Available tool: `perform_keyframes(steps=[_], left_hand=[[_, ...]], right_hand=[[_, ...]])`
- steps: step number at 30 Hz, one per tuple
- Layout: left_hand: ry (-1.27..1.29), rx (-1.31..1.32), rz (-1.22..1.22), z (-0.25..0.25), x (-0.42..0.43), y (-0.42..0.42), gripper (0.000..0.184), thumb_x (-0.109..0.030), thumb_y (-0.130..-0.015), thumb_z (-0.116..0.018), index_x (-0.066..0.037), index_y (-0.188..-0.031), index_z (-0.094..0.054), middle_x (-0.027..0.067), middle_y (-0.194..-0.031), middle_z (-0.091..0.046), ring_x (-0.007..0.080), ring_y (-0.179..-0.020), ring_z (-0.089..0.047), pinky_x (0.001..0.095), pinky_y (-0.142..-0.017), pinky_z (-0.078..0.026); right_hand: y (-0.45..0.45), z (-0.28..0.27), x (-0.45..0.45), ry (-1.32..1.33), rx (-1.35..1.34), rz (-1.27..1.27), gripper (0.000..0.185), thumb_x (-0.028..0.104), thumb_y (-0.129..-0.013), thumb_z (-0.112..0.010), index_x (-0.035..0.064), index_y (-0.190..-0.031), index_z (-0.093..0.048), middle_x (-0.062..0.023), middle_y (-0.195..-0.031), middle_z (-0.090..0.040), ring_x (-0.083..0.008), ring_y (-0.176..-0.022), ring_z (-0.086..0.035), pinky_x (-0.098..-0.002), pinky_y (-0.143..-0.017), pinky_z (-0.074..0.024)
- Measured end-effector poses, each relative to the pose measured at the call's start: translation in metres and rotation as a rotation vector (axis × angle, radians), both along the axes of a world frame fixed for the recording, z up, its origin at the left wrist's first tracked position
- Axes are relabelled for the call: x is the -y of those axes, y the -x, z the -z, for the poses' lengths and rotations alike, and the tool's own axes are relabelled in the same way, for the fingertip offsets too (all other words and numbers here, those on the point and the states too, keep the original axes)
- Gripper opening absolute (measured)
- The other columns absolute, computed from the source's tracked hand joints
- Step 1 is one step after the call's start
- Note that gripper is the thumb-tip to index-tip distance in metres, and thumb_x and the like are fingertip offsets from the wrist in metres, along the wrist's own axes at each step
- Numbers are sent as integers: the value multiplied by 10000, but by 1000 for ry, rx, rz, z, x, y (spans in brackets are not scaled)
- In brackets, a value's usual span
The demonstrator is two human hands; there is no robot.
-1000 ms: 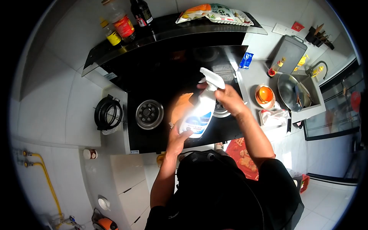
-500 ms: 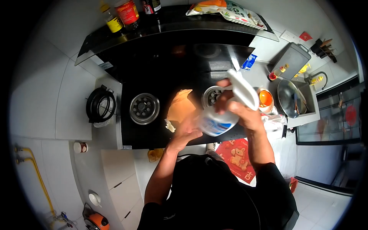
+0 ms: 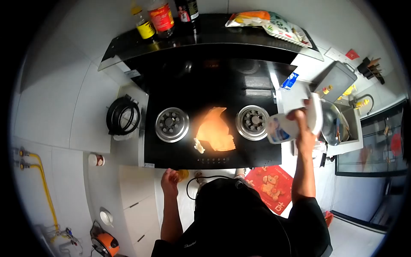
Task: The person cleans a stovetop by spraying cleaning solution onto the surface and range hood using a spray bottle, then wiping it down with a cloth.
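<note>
My right hand [image 3: 305, 133] is wrapped round a white spray bottle [image 3: 284, 127] with a blue label. The bottle is tilted, its base toward the right burner [image 3: 252, 123] and its white trigger head up at the right. Just off the stove's front left edge, my left hand [image 3: 170, 179] has its fingers curled, with nothing visible in them. An orange-tan cloth or sheet [image 3: 215, 130] lies crumpled on the black glass stove [image 3: 165, 155], between the two burners. Beside its lower left corner sits a small crumpled whitish piece [image 3: 199, 146]. Neither hand touches the sheet.
The left burner [image 3: 172, 124] has no pan support on it; black ring supports [image 3: 123, 115] are stacked on the left counter. Several bottles [image 3: 162, 19] and food packets [image 3: 274, 26] stand on the hood above. At right are a wok [image 3: 332, 124] and sink [image 3: 355, 122].
My right hand has carried the spray bottle to the right, away from the sheet. My left hand has drawn back left and down, off the stove. The view has shifted slightly.
</note>
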State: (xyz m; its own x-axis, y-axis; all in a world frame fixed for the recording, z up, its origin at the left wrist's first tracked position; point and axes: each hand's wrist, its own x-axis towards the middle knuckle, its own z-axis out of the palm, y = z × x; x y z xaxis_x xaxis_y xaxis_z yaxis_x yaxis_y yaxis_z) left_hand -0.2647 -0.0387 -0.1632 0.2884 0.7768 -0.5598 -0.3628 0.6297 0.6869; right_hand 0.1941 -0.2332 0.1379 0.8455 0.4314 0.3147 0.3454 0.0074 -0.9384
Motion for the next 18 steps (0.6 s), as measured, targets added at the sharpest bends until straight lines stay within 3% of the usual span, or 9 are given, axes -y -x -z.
perform_keyframes(steps=[4,7,10,12,14,15,16,17,18], left_hand=[[130,-185,-272,40,-22,51,308,-320,-1001,-627,-76,-1189,-611,42,-965,-642,160,-881,-615,295,-760,-484],[207,-457,-507,74,-58,77,379,-360,-1024,-581,-92,-1292,-586,48,-1043,-631,211,-922,-606,376,-859,-466],[87,-673,-602,114,-121,113,321,-325,-1036,-549,-72,-1196,-666,94,-963,-632,237,-825,-585,420,-702,-482],[-285,-1190,-267,185,-182,178,592,-487,-1012,-587,-25,-1383,-566,145,-1218,-632,272,-917,-583,439,-738,-474],[5,-991,-548,151,-213,161,821,-638,-973,-559,123,-1280,-591,234,-1148,-670,333,-943,-637,477,-778,-525],[-49,-904,-577,179,-243,185,847,-649,-967,-564,133,-1294,-572,256,-1253,-637,347,-1026,-636,482,-836,-530],[-224,-796,-608,158,-247,166,807,-586,-968,-598,98,-1388,-510,267,-1300,-625,393,-1115,-644,504,-940,-528],[-353,-1344,-121,178,-271,193,835,-574,-933,-634,67,-1440,-463,254,-1372,-587,392,-1193,-617,497,-1017,-502],[-545,-1913,276,198,-294,219,880,-562,-899,-670,36,-1492,-415,241,-1445,-549,391,-1270,-590,490,-1093,-476]], right_hand=[[-2,3,0,-295,469,-241,521,421,-1007,-592,-55,-1216,-561,-112,-884,-660,-261,-914,-657,-429,-920,-497],[-16,55,-42,135,68,-11,474,322,-991,-678,-18,-1286,-533,-100,-865,-668,-170,-837,-648,-329,-846,-497],[-15,64,-44,79,-95,6,455,261,-990,-692,-30,-1298,-525,-93,-838,-669,-143,-818,-639,-307,-814,-483],[8,30,-43,48,12,57,469,240,-1003,-664,-40,-1334,-486,-92,-823,-668,-164,-827,-652,-320,-825,-492],[14,18,-45,-70,204,1,495,213,-1007,-639,-46,-1378,-436,-91,-842,-661,-181,-860,-658,-342,-848,-499],[14,19,-46,-133,311,-62,507,194,-1011,-620,-49,-1402,-407,-89,-853,-657,-192,-888,-660,-357,-865,-501],[6,37,-46,-117,284,-57,549,179,-1021,-593,-33,-1462,-344,-81,-885,-644,-206,-949,-651,-384,-912,-494],[-12,73,-48,-139,356,-139,484,218,-1034,-575,-24,-1425,-422,-86,-926,-644,-216,-992,-643,-397,-949,-479],[-27,80,-53,468,939,98,416,191,-989,-662,-2,-1333,-530,-114,-942,-648,-199,-919,-621,-393,-849,-500]])
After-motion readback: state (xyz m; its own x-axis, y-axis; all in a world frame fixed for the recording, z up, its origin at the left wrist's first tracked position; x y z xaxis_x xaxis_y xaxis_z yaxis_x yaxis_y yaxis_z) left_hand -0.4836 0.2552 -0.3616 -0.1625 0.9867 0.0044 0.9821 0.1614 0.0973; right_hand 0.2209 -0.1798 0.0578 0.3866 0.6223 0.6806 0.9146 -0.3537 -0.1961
